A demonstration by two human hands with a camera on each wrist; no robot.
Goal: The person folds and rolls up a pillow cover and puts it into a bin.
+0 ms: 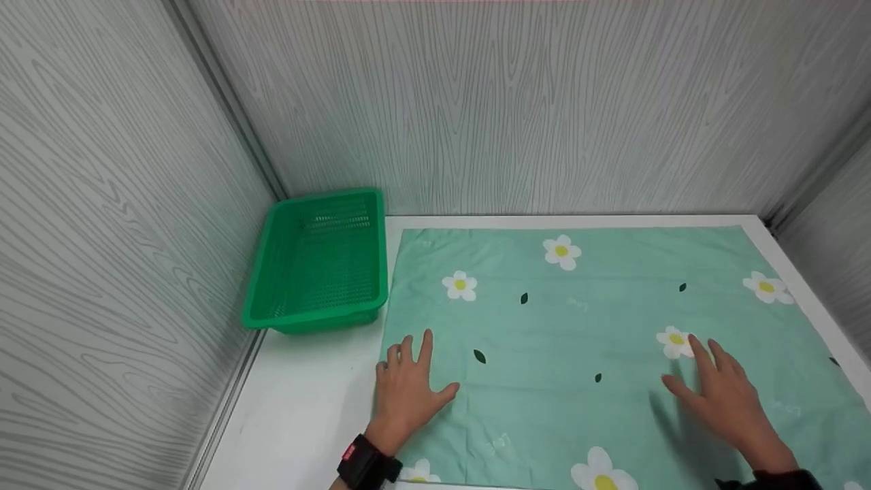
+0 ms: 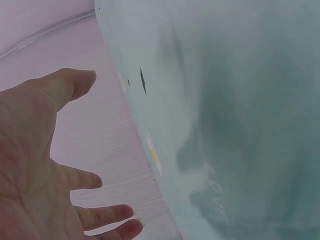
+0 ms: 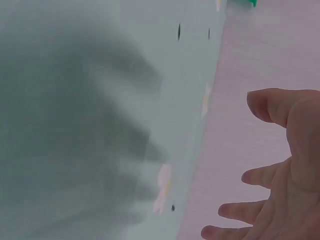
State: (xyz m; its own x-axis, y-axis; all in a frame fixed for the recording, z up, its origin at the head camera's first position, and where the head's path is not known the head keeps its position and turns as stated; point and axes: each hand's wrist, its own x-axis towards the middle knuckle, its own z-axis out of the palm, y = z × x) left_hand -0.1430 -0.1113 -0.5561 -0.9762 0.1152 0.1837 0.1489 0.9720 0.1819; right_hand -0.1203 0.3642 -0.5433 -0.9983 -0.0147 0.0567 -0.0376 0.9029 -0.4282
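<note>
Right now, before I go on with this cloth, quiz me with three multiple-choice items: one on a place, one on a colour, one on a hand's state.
1. Where is the basket?
A. on the cloth's right
B. left of the cloth, in the corner
C. on top of the cloth

2. What colour is the cloth?
A. red with stripes
B. plain white
C. mint green with white daisies

3. How is the left hand?
A. flat, fingers spread, at the cloth's left edge
B. clenched round the basket
C. out of view

B: it sits beside the walls. C: daisies show. A: fingers straight.
</note>
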